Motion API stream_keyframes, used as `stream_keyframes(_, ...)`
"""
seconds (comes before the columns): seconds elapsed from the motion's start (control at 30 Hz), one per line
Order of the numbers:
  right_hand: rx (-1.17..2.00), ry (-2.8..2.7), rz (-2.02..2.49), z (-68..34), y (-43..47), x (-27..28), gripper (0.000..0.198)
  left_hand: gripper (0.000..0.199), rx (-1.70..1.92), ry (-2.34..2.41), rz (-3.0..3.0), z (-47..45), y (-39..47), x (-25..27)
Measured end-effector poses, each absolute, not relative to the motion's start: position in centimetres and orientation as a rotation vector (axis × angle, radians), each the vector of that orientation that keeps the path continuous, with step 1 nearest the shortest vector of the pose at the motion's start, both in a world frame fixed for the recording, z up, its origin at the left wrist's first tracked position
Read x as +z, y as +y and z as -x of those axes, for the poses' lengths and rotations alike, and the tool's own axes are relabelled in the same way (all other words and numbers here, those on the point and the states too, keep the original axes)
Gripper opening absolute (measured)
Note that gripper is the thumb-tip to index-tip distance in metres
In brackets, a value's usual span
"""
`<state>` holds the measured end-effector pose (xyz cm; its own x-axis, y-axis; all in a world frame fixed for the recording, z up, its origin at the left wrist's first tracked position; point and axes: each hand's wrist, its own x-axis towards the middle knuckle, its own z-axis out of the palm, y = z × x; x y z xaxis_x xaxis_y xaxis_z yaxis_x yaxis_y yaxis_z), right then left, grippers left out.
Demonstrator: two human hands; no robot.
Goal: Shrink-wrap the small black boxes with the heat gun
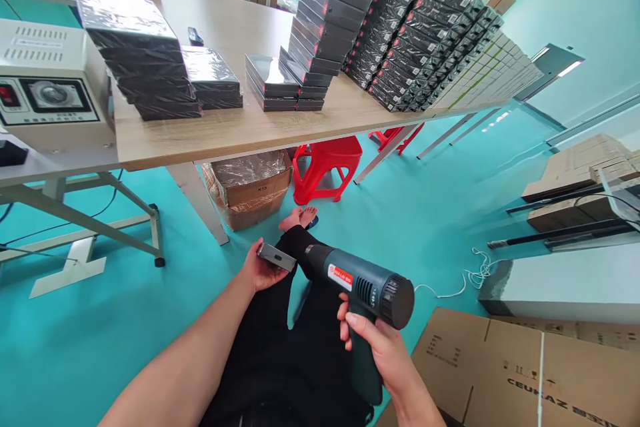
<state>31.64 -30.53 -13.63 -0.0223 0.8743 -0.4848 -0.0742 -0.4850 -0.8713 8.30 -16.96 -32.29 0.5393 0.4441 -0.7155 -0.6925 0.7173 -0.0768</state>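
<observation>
The left hand (263, 272) has its fingers closed about the left end and underside of a small grey box (278, 257), whose long axis slants down rightward; just beside its free right end, roughly in line, sits the nozzle (315, 257) of a heat gun (367, 281), gripped by the right hand (375, 340). Both are held before the desk's (210, 135) front edge, right of its near left corner.

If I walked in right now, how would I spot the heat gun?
From the long wood-topped table, look to its near side, where a person's black trousers show. Above them, the right hand grips the heat gun by its handle, nozzle toward the slim grey box in the left hand. Unlike that box, it is pistol-shaped, with a red and white label.
</observation>
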Motion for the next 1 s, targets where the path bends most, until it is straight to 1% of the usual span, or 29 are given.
stream_keyframes(0.1,1.428,-0.748,1.526,-31.8,-30.2,-14.3,0.034,0.045,0.58,0.772,0.22,-8.9,-17.1,-31.2)
stream_keyframes(0.2,1.343,-0.793,1.502,-31.9,-29.9,-14.7,0.035,0.042,0.451,0.85,0.073,-10.9,-17.7,-29.9)
stream_keyframes(0.4,1.217,-1.07,1.572,-31.0,-28.6,-14.4,0.036,0.053,0.217,0.855,-0.086,-16.5,-20.6,-27.6)
stream_keyframes(0.47,1.243,-1.09,1.564,-30.6,-28.2,-14.6,0.039,0.054,0.197,0.884,-0.112,-17.6,-21.4,-27.1)
stream_keyframes(0.53,1.349,-1.074,1.563,-30.2,-27.7,-15.1,0.041,0.052,0.209,0.905,-0.115,-18.1,-21.9,-26.7)
stream_keyframes(0.63,1.434,-1.035,1.612,-29.8,-27.2,-15.9,0.039,0.049,0.242,0.918,-0.092,-18.2,-22.3,-26.5)
stream_keyframes(0.8,1.394,-1.025,1.628,-29.4,-26.2,-16.6,0.029,0.046,0.249,0.96,-0.043,-17.8,-22.7,-27.5)
stream_keyframes(1.0,1.416,-1.005,1.631,-29.7,-25.7,-17.4,0.034,0.039,0.271,0.826,0.045,-17.6,-22.7,-28.8)
